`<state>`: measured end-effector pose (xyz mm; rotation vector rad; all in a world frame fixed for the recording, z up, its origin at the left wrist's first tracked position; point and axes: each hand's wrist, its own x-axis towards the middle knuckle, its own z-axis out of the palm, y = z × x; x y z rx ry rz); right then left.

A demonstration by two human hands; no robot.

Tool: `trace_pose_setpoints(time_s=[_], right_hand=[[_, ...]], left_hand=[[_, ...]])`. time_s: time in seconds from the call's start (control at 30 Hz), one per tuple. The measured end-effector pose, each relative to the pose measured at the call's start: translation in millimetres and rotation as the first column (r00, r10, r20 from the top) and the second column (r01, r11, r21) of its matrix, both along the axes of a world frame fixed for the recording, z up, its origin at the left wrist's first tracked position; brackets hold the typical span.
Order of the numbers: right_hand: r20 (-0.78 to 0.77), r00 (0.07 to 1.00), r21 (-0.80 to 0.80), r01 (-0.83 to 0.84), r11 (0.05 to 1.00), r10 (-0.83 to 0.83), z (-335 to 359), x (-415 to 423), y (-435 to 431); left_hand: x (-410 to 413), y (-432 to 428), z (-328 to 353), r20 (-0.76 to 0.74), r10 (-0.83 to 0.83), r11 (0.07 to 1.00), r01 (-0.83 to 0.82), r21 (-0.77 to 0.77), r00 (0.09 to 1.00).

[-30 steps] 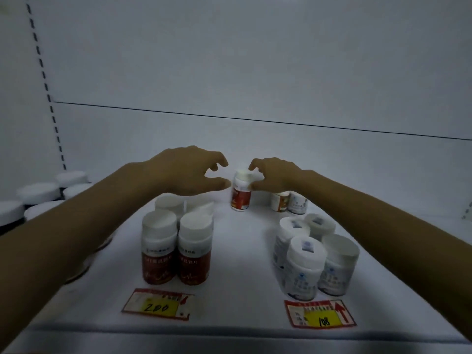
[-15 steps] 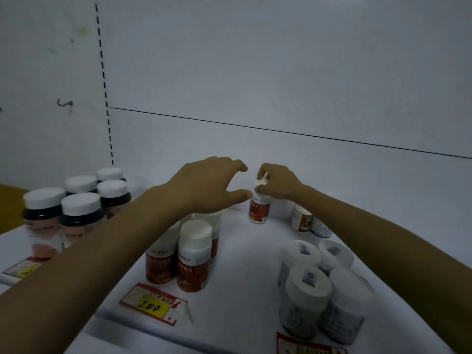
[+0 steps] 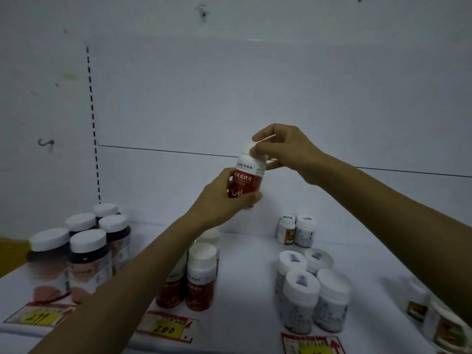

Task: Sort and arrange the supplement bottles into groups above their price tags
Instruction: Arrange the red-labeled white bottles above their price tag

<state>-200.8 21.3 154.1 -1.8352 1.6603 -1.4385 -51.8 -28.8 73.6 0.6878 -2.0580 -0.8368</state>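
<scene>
Hanging clear of the shelf (image 3: 245,282), the red-labelled bottle (image 3: 247,175) is held almost upright in the air in front of the back panel (image 3: 229,93), above the rear of the red group (image 3: 201,277) that stands near the shelf's front edge. The left hand (image 3: 222,200) reaches up from below with its fingers wrapped round the bottle's lower half and its thumb lying across the front of the label near the base. The right hand (image 3: 286,149) comes in from the right with the wrist raised, and its fingertips pinch the white cap from above and the side. Half a second ago this bottle stood on the shelf near the back edge with only the right hand on its cap, while the left hand hovered spread and holding nothing over the red group; now the bottle is off the surface and both hands grasp it. In front of the red group a price tag marked 200 (image 3: 166,327) lies at the front edge. To the right a cluster of white bottles (image 3: 309,292) stands behind another price tag (image 3: 314,346), and two small bottles (image 3: 295,229) stand side by side near the back edge. Dark bottles with white caps (image 3: 86,251) fill the left end of the shelf, and a few bottles (image 3: 444,323) lie tipped over at the right end.
</scene>
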Motion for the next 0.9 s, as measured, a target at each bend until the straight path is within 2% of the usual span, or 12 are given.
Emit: trace_pose_setpoints(time_s=[0.2,0.27,0.4,0.57,0.73,0.9], right_hand=[[0.107,0.992,-0.008,-0.071,0.997,0.071,8,-10,47],[0.121,0.987,0.005,-0.103,0.995,0.101,6,-15,63],[0.119,0.989,0.009,-0.088,0.996,0.087,-7,-25,89],[0.109,0.990,0.034,-0.091,0.995,0.087,-25,-30,111],[0.079,0.989,0.040,-0.130,0.991,0.126,-36,-29,132],[0.033,0.987,0.097,-0.159,0.982,0.157,-40,-27,156]], left_hand=[[4,41,3,-0.109,-0.130,0.980,0.144,0.136,0.986],[0,58,3,-0.127,-0.077,0.989,0.092,0.115,0.989],[-11,91,-5,-0.100,0.093,0.993,-0.099,-0.059,0.991],[-18,123,-17,-0.120,0.215,0.973,-0.223,-0.062,0.969],[-19,146,-24,-0.147,0.241,0.968,-0.248,-0.032,0.959],[-16,171,-40,-0.229,0.178,0.983,-0.162,0.087,0.957]])
